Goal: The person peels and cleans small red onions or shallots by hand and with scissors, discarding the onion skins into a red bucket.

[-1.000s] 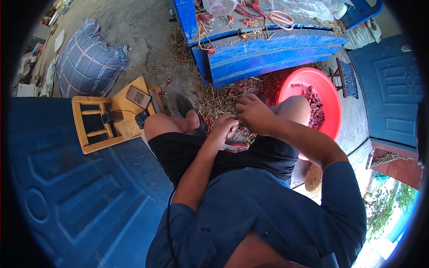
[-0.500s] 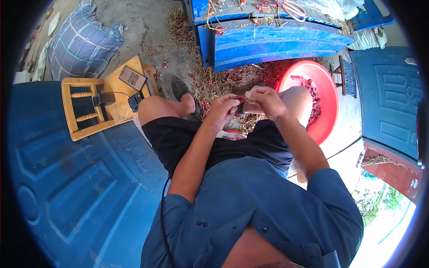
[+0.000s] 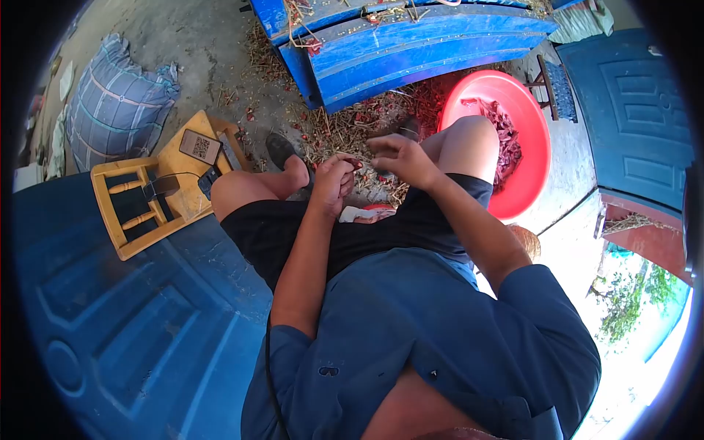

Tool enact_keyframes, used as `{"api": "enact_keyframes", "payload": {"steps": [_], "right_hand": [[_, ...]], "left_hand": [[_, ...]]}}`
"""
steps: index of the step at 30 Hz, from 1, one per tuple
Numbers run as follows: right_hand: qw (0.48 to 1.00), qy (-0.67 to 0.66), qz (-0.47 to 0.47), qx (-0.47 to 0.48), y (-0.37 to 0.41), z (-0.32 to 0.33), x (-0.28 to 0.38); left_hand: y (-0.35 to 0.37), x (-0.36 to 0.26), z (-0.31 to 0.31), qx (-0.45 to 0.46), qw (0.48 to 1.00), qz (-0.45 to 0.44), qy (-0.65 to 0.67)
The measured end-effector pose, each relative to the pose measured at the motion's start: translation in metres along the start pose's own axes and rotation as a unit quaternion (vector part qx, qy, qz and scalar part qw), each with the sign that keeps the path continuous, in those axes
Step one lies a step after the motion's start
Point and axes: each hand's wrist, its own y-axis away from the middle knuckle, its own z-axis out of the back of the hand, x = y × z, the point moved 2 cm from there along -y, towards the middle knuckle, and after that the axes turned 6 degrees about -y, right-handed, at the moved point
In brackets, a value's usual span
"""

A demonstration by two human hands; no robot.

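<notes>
My left hand (image 3: 334,183) is closed around a dried red chili pepper (image 3: 356,163), whose dark red end sticks out by the thumb and forefinger. Just to its right, my right hand (image 3: 403,160) is apart from the pepper, its fingers stretched out and separated, with nothing that I can make out in them. Both hands are above my lap, between my knees. A red basin (image 3: 539,158) stands beside my right leg, with many dried red chili peppers (image 3: 506,143) inside. Below the hands, a whitish and red item (image 3: 367,214) shows partly between my thighs.
Dry stems and red bits (image 3: 330,136) litter the floor before me. Beyond them is a blue metal panel (image 3: 425,59). At left stand a wooden chair (image 3: 136,213) carrying a card with a QR code (image 3: 199,147), and a stuffed checked sack (image 3: 121,103).
My hands have drawn apart; the right fingers have left the pepper and opened. The left hand keeps hold of it. The whole view has shifted slightly.
</notes>
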Motion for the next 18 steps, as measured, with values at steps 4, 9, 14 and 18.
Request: {"api": "enact_keyframes", "payload": {"steps": [4, 9, 14, 18], "right_hand": [[0.974, 0.091, 0.206, 0.025, 0.019, -0.032, 0.028], [0.983, 0.1, 0.157, 0.002, 0.014, -0.022, 0.024], [0.976, -0.089, 0.034, -0.196, 0.006, 0.075, 0.039], [0.906, 0.114, 0.053, -0.405, 0.037, 0.218, 0.044]], "left_hand": [[-0.002, 0.009, 0.004, -0.028, 0.998, 0.012, -0.049], [0.004, 0.01, -0.01, -0.033, 0.997, 0.04, -0.064], [0.003, 0.014, -0.011, 0.013, 0.997, 0.021, -0.072], [-0.003, 0.016, 0.002, -0.021, 0.994, 0.062, -0.091]]}}
